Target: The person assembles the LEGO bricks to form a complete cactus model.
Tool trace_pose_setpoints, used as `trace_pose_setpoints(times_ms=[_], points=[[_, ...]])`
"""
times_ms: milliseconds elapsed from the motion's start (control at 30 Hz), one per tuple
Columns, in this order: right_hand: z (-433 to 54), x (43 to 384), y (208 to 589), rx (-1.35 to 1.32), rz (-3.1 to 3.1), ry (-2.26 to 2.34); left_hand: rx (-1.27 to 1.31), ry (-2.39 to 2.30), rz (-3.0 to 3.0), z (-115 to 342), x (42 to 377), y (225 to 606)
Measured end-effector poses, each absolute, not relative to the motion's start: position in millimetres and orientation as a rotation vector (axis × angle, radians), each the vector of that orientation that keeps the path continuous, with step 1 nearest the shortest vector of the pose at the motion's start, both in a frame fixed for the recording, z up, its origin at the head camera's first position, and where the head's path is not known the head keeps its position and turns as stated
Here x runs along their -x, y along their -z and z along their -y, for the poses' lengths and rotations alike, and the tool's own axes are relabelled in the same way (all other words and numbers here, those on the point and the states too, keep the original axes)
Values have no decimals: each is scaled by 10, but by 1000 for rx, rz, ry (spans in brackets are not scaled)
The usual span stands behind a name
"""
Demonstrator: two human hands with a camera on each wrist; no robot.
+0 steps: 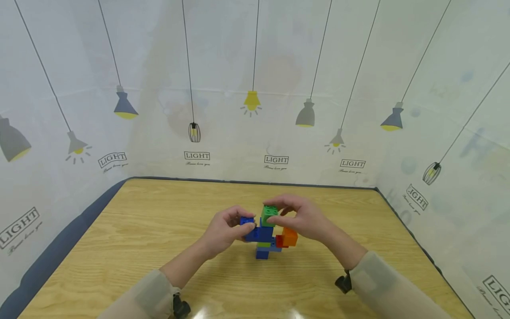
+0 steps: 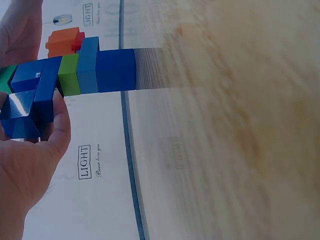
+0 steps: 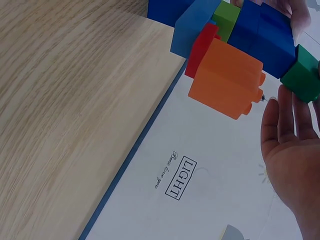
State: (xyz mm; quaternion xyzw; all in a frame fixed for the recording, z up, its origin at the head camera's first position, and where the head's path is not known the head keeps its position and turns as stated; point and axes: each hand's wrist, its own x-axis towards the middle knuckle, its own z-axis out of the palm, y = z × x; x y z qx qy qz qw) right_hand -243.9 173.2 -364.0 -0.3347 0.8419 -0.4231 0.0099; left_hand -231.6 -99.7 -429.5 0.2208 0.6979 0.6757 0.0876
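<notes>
A stack of toy building bricks stands upright on the wooden table. Lowest is a dark blue brick (image 1: pixel 262 254), with a lighter blue brick (image 2: pixel 88 65) and a lime green brick (image 2: pixel 69 75) above it. An orange brick (image 3: pixel 227 77) sits on a red brick (image 3: pixel 202 50) at the stack's right side. Higher up, dark blue bricks (image 1: pixel 266 234) reach out to the left. My left hand (image 1: pixel 223 230) grips the blue brick (image 2: pixel 19 110) at that left end, thumb in front. With thumb and fingers, my right hand (image 1: pixel 306 218) pinches a green brick (image 1: pixel 270 214) at the top.
The wooden table (image 1: pixel 159 212) spreads around the stack, edged by a dark blue border (image 1: pixel 295 184). Behind and beside it hangs a pale cloth (image 1: pixel 223 66) printed with lamps and lettering. Dark wrist devices (image 1: pixel 343 282) sit at both sleeves.
</notes>
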Motion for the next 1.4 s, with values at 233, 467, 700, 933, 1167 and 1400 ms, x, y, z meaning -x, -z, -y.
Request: trace_pose_setpoints(times_ms=[233,467,700,933,1167,1400], points=[[-1694,2420,3647,1032,-2653,1307,-652,-2002,-2091,994,2322,4298],[-1687,2420,3673,971,-2658,1324,-647,-2003,-2090,994,2322,4301],[-1685,2418,3683,924,-2647,1346,-659,-2009,-2084,992,2314,4297],[-1673,2433,3696,940,-2649,1356,-659,-2017,-2079,990,2316,4301],[-1670,2441,3704,928,-2604,1407,-664,-2018,-2079,987,2320,4293],[-1663,2444,3760,941,-2538,1514,-668,-2019,-2081,986,2320,4300]])
